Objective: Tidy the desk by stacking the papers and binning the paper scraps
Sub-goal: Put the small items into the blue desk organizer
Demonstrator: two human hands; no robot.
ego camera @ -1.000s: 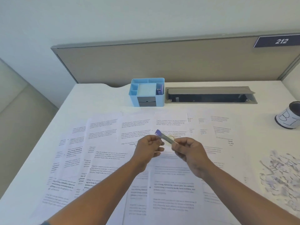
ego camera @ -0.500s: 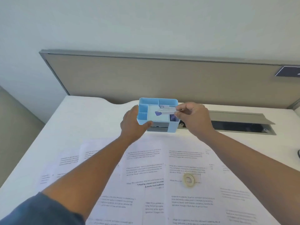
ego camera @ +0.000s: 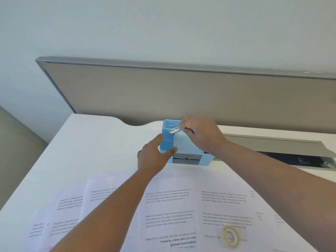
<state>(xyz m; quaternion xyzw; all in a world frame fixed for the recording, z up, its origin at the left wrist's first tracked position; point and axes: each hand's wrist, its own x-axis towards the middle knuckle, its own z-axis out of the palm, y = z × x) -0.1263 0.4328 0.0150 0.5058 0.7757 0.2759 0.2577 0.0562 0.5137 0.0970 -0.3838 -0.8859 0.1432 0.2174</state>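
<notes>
Several printed papers (ego camera: 169, 211) lie spread and overlapping across the near half of the white desk (ego camera: 94, 142). At the back stands a light blue desk organiser (ego camera: 189, 146). My left hand (ego camera: 154, 157) grips its front left corner, thumb on the front and fingers along the left side. My right hand (ego camera: 200, 135) hovers over the organiser and pinches a small flat silvery tool with a purple end (ego camera: 175, 130), its tip over a left compartment. The paper scraps are out of view.
A roll of clear tape (ego camera: 229, 237) lies on the papers at the lower right. An open cable tray (ego camera: 291, 157) is set into the desk right of the organiser. A beige partition (ego camera: 181, 95) backs the desk.
Both hands rose from over the papers to the organiser. The left hand took hold of its corner; the right carried the small tool over its left compartments. My view moved forward and left.
</notes>
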